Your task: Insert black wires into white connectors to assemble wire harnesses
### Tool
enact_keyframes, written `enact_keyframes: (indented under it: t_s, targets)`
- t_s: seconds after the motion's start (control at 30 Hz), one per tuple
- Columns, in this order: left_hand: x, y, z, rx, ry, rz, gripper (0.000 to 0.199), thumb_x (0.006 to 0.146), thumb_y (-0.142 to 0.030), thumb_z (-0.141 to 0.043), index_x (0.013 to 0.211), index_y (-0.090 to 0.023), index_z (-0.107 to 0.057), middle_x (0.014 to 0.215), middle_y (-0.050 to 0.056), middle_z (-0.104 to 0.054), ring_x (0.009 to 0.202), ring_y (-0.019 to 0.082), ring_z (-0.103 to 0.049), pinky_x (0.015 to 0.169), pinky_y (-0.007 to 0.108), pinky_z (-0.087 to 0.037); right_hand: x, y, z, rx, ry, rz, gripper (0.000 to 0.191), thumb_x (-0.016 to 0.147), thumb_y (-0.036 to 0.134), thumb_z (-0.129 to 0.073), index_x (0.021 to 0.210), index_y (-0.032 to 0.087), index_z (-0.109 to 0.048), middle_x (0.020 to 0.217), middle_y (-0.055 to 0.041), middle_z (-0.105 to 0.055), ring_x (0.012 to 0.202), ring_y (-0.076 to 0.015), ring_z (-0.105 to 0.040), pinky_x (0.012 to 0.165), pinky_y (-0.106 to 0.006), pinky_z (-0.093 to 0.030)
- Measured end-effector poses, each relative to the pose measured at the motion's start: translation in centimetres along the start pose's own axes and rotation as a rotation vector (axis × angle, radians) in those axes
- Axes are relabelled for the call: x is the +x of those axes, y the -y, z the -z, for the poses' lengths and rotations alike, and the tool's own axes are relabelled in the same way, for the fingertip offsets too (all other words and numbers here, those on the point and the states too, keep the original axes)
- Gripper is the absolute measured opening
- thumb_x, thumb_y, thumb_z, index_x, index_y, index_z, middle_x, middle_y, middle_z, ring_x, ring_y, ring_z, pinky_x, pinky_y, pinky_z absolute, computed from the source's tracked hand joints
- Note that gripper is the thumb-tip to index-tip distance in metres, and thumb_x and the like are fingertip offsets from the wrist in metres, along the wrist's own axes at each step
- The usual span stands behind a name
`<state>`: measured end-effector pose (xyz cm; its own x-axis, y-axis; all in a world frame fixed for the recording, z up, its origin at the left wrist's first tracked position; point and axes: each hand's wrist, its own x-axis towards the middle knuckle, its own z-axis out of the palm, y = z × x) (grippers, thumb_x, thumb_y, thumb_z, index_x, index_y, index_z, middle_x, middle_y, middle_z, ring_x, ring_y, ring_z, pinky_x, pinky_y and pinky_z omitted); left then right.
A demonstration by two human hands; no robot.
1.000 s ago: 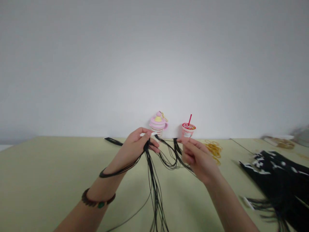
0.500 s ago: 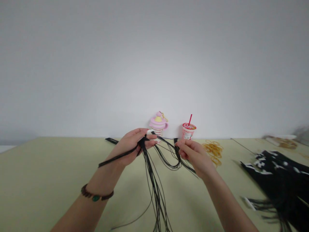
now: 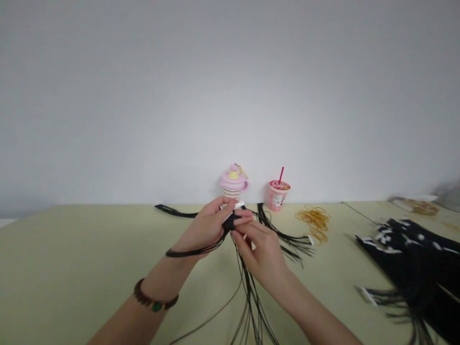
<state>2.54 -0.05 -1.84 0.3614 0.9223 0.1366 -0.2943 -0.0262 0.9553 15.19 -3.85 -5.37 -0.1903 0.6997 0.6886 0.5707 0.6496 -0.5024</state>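
A bundle of thin black cords (image 3: 247,287) runs through both my hands and hangs down over the table edge nearest me. My left hand (image 3: 208,227) and my right hand (image 3: 260,251) meet at a dark, knot-like bunch of the cords (image 3: 232,221), pinching it between their fingers. A small white tag (image 3: 239,205) shows at the top of that bunch. One cord strand (image 3: 194,251) lies across my left wrist. A further tuft of black cords (image 3: 283,235) spreads on the table right of my right hand, with another strand (image 3: 176,211) to the left.
A pink cupcake-shaped ornament (image 3: 233,184) and a red-and-white toy cup with a straw (image 3: 278,195) stand by the wall. Yellow rubber bands (image 3: 314,223) lie to the right. A black fringed cloth with white marks (image 3: 406,258) lies at far right on the pale green table (image 3: 72,249).
My hands have come together at the centre, and my right hand has crossed over to the bunch. The cords now gather in one tight bunch, and the right-hand tuft has fanned out on the table.
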Motion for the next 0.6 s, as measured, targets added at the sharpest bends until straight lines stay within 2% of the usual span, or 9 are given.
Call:
enact_keyframes:
  t_s: [0.2,0.33,0.43,0.6]
  targets:
    - [-0.4,-0.6,-0.3,0.011,-0.007,0.011,0.018,0.076,-0.028,-0.055,0.088,-0.016,-0.05,0.079,0.005,-0.069,0.078,0.016,-0.065,0.077,0.029,-0.048,0.5,-0.3,0.8,0.055,0.056,-0.04,0.02,0.083,0.019,-0.044,0.07,0.016,-0.058,0.069,-0.002,-0.061,0.06,-0.0109,-0.051,0.055,-0.02,-0.036]
    - [-0.4,-0.5,0.1,0.02,0.012,0.016,0.019,0.076,-0.025,-0.055,0.092,-0.018,-0.047,0.081,0.006,-0.069,0.078,0.016,-0.065,0.076,0.028,-0.048,0.5,-0.1,0.8,0.035,0.054,-0.098,0.02,0.082,0.021,-0.046,0.069,0.015,-0.059,0.063,-0.0008,-0.06,0.054,-0.0096,-0.049,0.052,-0.02,-0.034]
    - [-0.6,-0.8,-0.1,0.085,0.003,0.007,0.018,0.076,-0.023,-0.053,0.093,-0.018,-0.048,0.084,0.007,-0.069,0.08,0.016,-0.064,0.073,0.026,-0.047,0.4,-0.1,0.6,0.016,0.025,-0.077,0.02,0.082,0.021,-0.045,0.071,0.016,-0.061,0.064,-0.0008,-0.061,0.053,-0.0097,-0.048,0.052,-0.02,-0.035]
    - [-1.4,-2.3,-1.1,0.132,-0.058,-0.015,0.012,0.068,-0.013,-0.051,0.077,-0.019,-0.054,0.08,0.007,-0.068,0.081,0.019,-0.064,0.07,0.027,-0.048,0.3,-0.1,0.4,-0.009,-0.02,-0.059,0.017,0.078,0.017,-0.048,0.065,0.016,-0.059,0.062,-0.0005,-0.061,0.052,-0.0096,-0.048,0.054,-0.02,-0.037]
